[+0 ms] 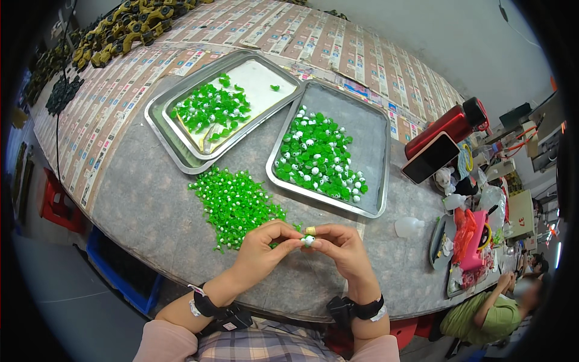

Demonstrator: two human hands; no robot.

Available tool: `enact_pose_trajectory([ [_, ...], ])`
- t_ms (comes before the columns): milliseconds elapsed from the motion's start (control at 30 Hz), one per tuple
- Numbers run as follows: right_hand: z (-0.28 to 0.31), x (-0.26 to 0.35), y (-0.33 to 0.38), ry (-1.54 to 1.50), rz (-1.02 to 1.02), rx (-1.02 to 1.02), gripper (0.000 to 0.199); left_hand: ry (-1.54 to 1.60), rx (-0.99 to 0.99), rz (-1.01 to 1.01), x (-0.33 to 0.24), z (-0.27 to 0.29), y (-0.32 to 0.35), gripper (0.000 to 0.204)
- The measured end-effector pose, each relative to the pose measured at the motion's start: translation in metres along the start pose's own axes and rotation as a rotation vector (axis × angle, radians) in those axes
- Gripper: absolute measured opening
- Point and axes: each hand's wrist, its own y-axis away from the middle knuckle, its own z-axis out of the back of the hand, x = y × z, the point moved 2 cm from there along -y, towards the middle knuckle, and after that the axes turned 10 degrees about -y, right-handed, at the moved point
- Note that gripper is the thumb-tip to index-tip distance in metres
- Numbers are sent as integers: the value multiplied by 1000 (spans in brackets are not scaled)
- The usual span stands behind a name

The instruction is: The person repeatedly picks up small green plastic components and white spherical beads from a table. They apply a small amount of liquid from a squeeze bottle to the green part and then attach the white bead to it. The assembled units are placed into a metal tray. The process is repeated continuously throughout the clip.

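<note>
Close to the table's near edge, my two hands meet at the fingertips. Between them is a small white ball with a dark spot (308, 240), with a bit of green beside it. My left hand (264, 246) pinches it from the left with thumb and forefinger. From the other side my right hand (341, 248) grips it, a yellowish wrap around its index fingertip. Just beyond my left hand spreads a loose pile of small green-and-white pieces (232, 205). The fingers hide part of the held piece.
Two metal trays, a left one (170, 151) and a right one (371, 130), hold more green and white pieces. Right of them are a red bottle (443, 128), a phone (431, 158) and a pink container (474, 244). A person in green (491, 317) sits at the right.
</note>
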Motion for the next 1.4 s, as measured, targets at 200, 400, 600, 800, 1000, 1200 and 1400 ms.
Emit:
enact_pose_trajectory([
  [200, 2, -1, -1, -42, -50, 17, 24, -130, -27, -117, -2, 0, 0, 8],
  [400, 2, -2, -2, -4, -65, -5, 23, -254, -48, -155, -4, 0, 1, 8],
  [600, 4, -4, -3, -24, -71, -24, 23, -389, -93, -261, -2, -2, 1, 9],
  [800, 1, -1, -2, 101, -12, -8, 22, -200, -63, -92, -6, 0, 3, 7],
  [1000, 18, 1, -3, 287, 309, -295, 16, 22, -299, 75, -11, 48, -34, 9],
  [1200, 6, -6, -17, 909, 374, -182, 16, -169, -617, -277, -41, 100, -67, 35],
  [1400, -6, -10, -23, 1312, 588, -77, 14, 179, -214, -55, -18, 42, -25, 27],
])
